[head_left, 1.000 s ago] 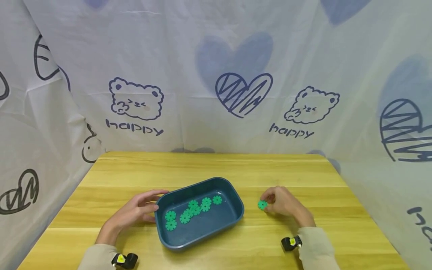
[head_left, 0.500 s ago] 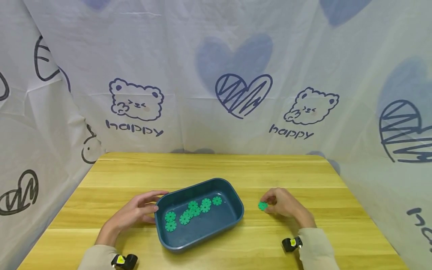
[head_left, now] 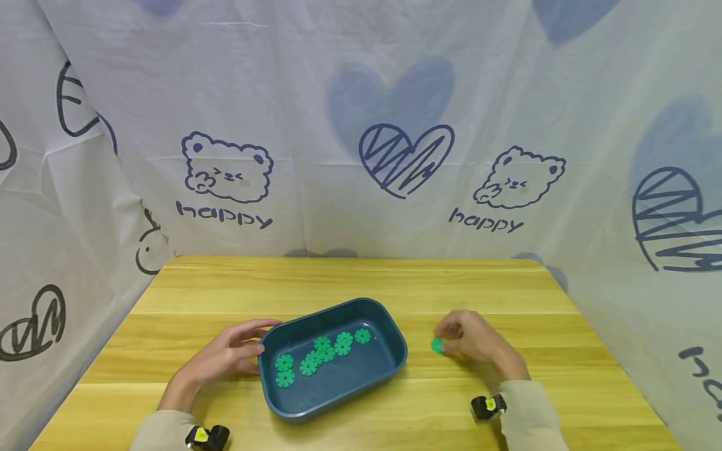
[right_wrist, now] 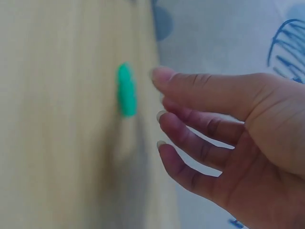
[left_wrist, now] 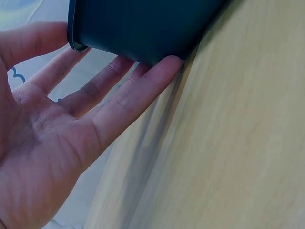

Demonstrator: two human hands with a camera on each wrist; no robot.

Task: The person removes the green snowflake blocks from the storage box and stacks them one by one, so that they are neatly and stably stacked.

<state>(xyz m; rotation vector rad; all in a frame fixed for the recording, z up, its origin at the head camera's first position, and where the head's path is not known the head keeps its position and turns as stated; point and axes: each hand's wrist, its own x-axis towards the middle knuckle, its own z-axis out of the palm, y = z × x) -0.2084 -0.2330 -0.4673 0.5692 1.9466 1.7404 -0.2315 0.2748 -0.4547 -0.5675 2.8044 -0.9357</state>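
1. Head: small green notched plastic disc (head_left: 437, 346) sits on the yellow wood-grain worktop (head_left: 485, 288), nearer its right edge. I've got it just left of the right hand (head_left: 478, 341), the closer one. Round, so no long axis; thumb hides part.
2. Left wrist: left hand (left_wrist: 52, 129) fingers apart, touching the outside of the dark blue rectangular plastic tray (left_wrist: 138, 28), cut off by frame.
3. Right wrist: thumb and index tips close together, gripping nothing; disc blurred, apart on the worktop side. I can't tell if it's fully flat.
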